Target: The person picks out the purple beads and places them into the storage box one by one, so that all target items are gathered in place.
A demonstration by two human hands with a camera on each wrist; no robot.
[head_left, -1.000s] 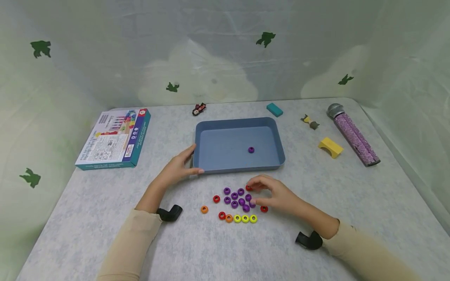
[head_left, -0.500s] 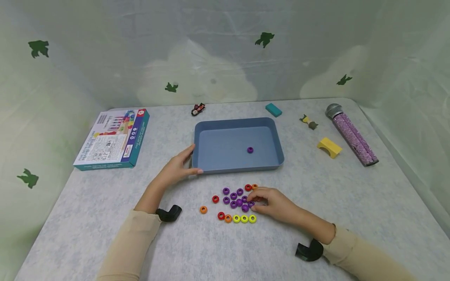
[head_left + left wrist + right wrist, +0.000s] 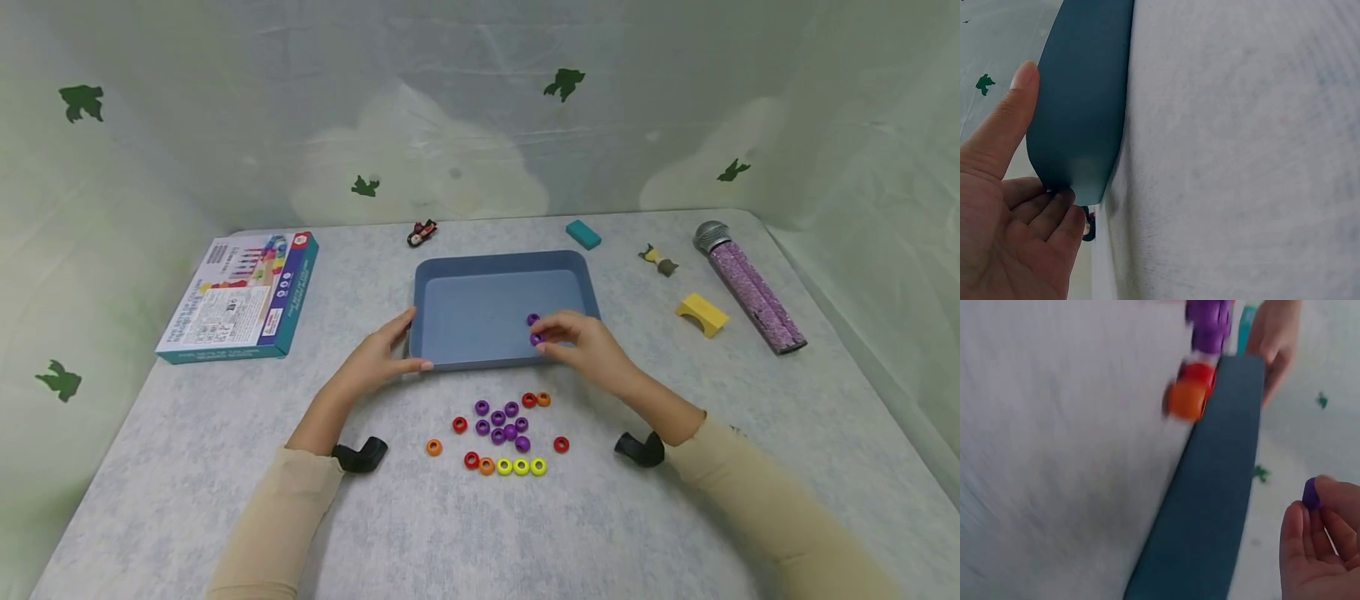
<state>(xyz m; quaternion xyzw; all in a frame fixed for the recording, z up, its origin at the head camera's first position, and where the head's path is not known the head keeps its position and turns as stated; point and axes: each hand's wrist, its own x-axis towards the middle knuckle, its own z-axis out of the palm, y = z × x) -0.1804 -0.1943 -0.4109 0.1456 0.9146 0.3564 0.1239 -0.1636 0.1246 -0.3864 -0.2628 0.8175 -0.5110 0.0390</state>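
Observation:
My right hand [image 3: 588, 346] pinches a purple bead [image 3: 537, 339] between thumb and fingertips, above the right front part of a blue-grey tray [image 3: 472, 312]. The right wrist view shows this bead [image 3: 1311, 495] above the height of the tray's rim. A second purple bead [image 3: 533, 319] lies inside the tray, close to the pinched one. At the tray's front left corner my left hand [image 3: 375, 358] rests with its thumb along the front side and its fingers at the left side. In the left wrist view those fingers [image 3: 1054, 215] touch the tray's corner.
In front of the tray lie several purple beads [image 3: 498, 418], with red, orange and yellow beads [image 3: 521, 467] around them. A game box [image 3: 238, 296] lies at left. Farther right are a yellow arch block [image 3: 702, 314], a glittery microphone [image 3: 750, 287] and a teal block [image 3: 583, 234].
My right hand took a purple bead from the right of the group and moved it up and forward over the tray. The left hand has stayed at the tray's corner.

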